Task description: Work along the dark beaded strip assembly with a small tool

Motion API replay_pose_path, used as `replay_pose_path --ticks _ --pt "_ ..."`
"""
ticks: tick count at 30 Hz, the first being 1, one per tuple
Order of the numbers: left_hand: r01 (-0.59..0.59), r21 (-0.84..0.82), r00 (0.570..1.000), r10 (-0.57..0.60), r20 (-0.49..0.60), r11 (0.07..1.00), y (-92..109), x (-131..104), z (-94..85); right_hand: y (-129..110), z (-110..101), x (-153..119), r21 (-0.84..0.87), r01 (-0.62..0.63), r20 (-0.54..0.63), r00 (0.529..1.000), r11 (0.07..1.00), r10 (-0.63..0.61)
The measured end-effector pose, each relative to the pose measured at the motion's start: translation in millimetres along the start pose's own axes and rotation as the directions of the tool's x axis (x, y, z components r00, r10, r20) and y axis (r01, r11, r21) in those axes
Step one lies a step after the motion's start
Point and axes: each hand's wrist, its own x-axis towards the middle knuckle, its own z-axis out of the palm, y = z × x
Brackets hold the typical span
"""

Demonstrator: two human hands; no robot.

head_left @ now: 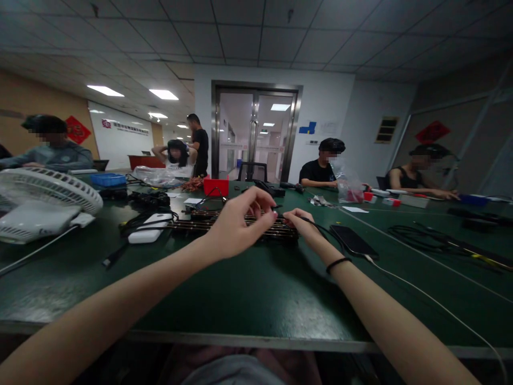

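My left hand [238, 224] is raised over the green table, thumb and forefinger curled together in a pinch. A small dark piece shows at those fingertips, too small to name. Close beside it on the right, my right hand [302, 223] is closed on a black cable [320, 229], which runs back along the wrist. Beneath and behind both hands lies a row of thin, dark rods with a coppery shine [190, 226], partly hidden by the left hand.
A white power bank [149, 229] and tangled black cables [150, 202] lie left, near a white fan [48, 200]. On the right is a phone [353, 241] with a white cord. A red box [216, 186] stands farther back. Several people sit around the table [256, 315].
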Motion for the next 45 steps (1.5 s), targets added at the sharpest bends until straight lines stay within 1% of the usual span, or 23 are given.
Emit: replay_pose_path --ticks 2,3,4,5,8,11,15,22,27,36,42,45 --pt "-0.012 0.182 0.992 -0.011 0.123 0.983 -21 2 15.3 2 0 3 -0.011 -0.014 -0.010 1.000 1.000 0.014" --pt "-0.029 0.300 0.982 -0.029 0.189 0.954 -34 2 23.4 3 0 4 -0.021 -0.017 -0.013 1.000 1.000 0.017" --pt "-0.054 0.424 0.968 -0.057 0.246 0.904 -48 0 30.9 4 0 5 -0.033 -0.014 -0.016 1.000 0.999 0.013" --pt "-0.063 0.500 0.959 -0.086 0.270 0.864 -62 -2 37.2 5 0 5 -0.049 -0.003 -0.014 1.000 0.999 0.003" --pt "-0.032 0.603 0.958 -0.147 0.246 0.797 -95 -15 46.9 4 -2 2 -0.100 0.059 -0.006 0.998 0.993 -0.060" --pt "-0.022 0.628 0.956 -0.166 0.240 0.778 -112 -29 47.3 0 -4 -2 -0.157 0.108 0.005 0.994 0.982 -0.108" --pt "-0.020 0.656 0.945 -0.199 0.257 0.754 -118 -38 48.3 -5 -3 -6 -0.191 0.099 0.005 0.995 0.977 -0.100" --pt "-0.013 0.675 0.935 -0.230 0.270 0.738 -120 -39 53.5 -4 -1 -4 -0.149 0.069 -0.001 0.998 0.986 -0.070" --pt "0.002 0.667 0.936 -0.237 0.262 0.745 -119 -39 53.2 2 -1 1 -0.136 0.052 -0.017 0.998 0.989 -0.055" --pt "0.038 0.644 0.943 -0.242 0.231 0.764 -123 -38 54.8 7 -2 4 -0.165 0.073 -0.015 0.997 0.984 -0.077" --pt "0.050 0.644 0.936 -0.260 0.235 0.764 -121 -36 53.2 8 -1 5 -0.157 0.025 -0.034 0.999 0.987 -0.031" --pt "0.052 0.638 0.940 -0.254 0.229 0.769 -120 -36 52.5 7 -1 6 -0.164 0.041 -0.031 0.998 0.986 -0.047"
